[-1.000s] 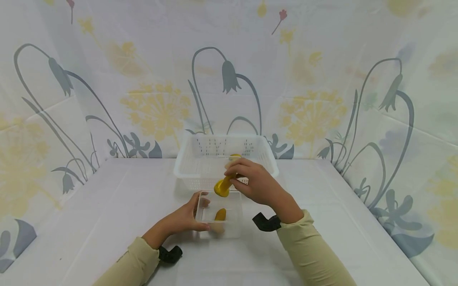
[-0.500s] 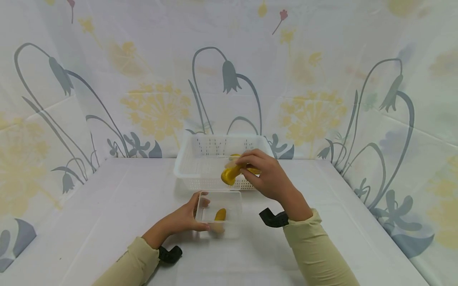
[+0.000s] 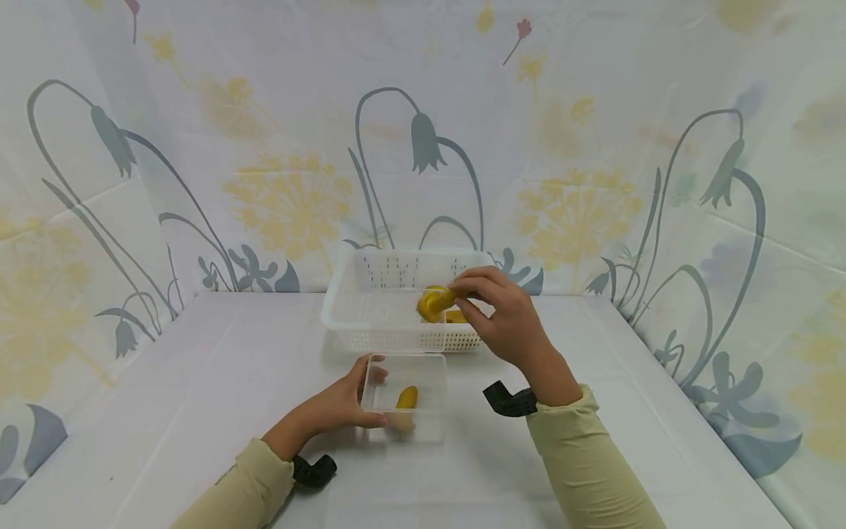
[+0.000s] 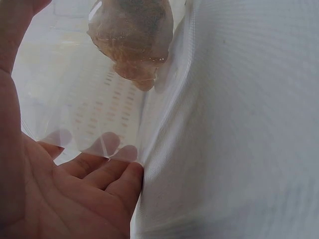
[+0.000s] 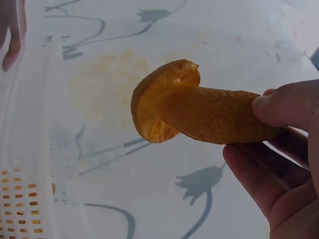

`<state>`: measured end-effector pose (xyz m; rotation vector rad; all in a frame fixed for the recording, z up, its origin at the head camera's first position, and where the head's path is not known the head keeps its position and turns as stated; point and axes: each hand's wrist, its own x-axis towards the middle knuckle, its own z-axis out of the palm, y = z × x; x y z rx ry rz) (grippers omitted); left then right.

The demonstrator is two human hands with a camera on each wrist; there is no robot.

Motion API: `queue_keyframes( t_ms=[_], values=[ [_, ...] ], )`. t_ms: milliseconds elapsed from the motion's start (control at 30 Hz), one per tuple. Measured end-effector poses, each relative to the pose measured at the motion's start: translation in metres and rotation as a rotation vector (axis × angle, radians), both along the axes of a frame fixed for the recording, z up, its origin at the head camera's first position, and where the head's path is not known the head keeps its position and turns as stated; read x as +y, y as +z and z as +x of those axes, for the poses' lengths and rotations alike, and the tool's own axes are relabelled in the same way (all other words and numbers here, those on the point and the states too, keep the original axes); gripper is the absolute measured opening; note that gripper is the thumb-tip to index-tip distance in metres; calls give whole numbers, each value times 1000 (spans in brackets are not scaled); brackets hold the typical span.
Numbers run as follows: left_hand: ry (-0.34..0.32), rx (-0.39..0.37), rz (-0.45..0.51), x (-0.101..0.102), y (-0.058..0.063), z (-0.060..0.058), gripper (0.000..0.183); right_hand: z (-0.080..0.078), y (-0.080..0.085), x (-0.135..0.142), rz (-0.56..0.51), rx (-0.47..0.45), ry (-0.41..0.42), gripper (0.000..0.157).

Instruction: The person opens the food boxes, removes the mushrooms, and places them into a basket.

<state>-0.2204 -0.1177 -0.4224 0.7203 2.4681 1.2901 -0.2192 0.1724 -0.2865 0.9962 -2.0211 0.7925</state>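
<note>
My right hand pinches a yellow-brown mushroom by the end of its stem, cap pointing left, over the right part of a white basket. In the right wrist view the mushroom shows its gilled cap, with thumb above the stem and fingers below. My left hand grips the left side of a clear plastic box in front of the basket. Inside that box lies another yellow-brown piece; in the left wrist view this piece looks brown and blurred through the plastic.
The white perforated basket stands at the back of the white-covered table. More yellow pieces lie in its right part. Behind it hangs a flower-printed cloth. Dark wrist mounts sit on both wrists.
My right hand has carried the mushroom away from above the clear box, back and to the right, over the basket. The left hand and the box have stayed in place.
</note>
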Motion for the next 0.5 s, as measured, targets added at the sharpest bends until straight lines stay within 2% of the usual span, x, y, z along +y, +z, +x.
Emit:
queue_keyframes(
  t_ms=[200, 500],
  values=[
    [-1, 15, -1, 0, 1, 1, 99, -7, -3, 3, -39, 57, -42, 19],
    [-4, 19, -3, -1, -1, 0, 99, -17, -10, 6, -150, 35, -105, 17]
  ],
)
